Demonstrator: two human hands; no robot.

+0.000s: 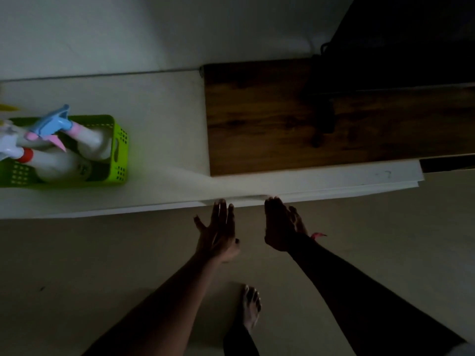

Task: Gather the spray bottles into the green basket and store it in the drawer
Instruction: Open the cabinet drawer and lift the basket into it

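The green basket [120, 150] stands at the far left on a white cabinet top [159, 119], partly cut by the frame edge. White spray bottles stand inside it: one with a blue and pink trigger head [55, 123], one with a red collar [25, 155]. My left hand [218, 229] and my right hand [281, 224] reach forward side by side with flat, spread fingers. Their fingertips sit at the white front edge [257, 199] of the cabinet, well right of the basket. Neither hand holds anything. Whether this edge is a drawer front is unclear in the dim light.
A dark wooden board [270, 119] covers the right part of the cabinet top, with dark furniture [411, 47] behind it. A white wall [128, 34] stands at the back. My bare foot [250, 307] rests on the pale floor below.
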